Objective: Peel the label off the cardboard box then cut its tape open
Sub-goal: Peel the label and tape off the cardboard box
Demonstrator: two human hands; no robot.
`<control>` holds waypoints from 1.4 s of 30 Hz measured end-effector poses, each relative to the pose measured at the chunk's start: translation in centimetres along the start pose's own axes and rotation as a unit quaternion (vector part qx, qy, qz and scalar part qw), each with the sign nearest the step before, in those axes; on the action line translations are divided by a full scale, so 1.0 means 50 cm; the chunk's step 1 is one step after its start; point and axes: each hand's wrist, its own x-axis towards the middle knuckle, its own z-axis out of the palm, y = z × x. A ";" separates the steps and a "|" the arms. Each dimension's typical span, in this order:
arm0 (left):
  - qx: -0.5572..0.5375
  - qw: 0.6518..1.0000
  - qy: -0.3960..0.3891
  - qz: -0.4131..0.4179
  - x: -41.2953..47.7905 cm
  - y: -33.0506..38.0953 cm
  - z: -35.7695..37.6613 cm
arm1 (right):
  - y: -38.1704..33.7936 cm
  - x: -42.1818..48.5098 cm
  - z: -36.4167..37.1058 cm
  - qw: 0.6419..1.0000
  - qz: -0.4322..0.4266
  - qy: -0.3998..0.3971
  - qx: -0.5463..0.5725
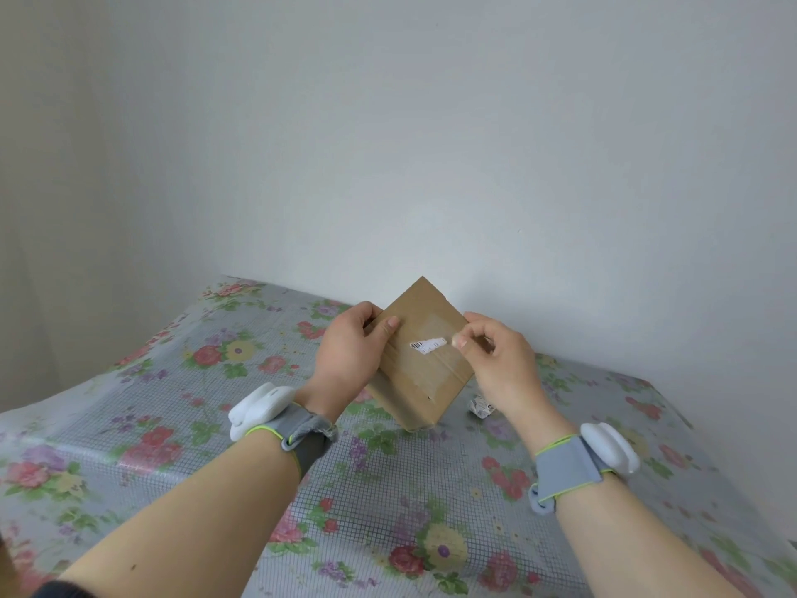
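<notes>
Box of plain brown cardboard, flat and rectangular, is held tilted above the desk, one corner pointing up at 12 o'clock. Left hand grips its edge at 9 o'clock, thumb flat on the face. Right hand, at 3 o'clock, pinches the end of the label, a torn white strip with a barcode. Glossy clear tape bands the face. Crumpled white scrap lies on the desk at 5 o'clock of the box. Floral, grid-patterned cloth covers the desk. Grey fabric wristbands carry smooth white pods.
</notes>
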 end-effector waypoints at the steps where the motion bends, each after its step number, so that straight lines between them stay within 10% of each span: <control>1: -0.005 1.000 0.006 -0.004 0.000 -0.005 -0.004 | 0.000 0.003 -0.008 0.999 0.015 0.016 0.042; 7: -0.040 0.999 0.013 -0.027 0.000 -0.021 -0.022 | 0.025 0.000 -0.040 0.990 0.034 0.107 0.091; 18: -0.003 1.000 0.001 0.004 0.004 -0.012 -0.012 | -0.020 0.002 0.027 0.996 -0.032 0.023 -0.077; 42: 0.009 1.000 -0.011 0.015 0.010 -0.008 -0.008 | -0.026 0.000 0.026 0.997 -0.029 -0.045 -0.062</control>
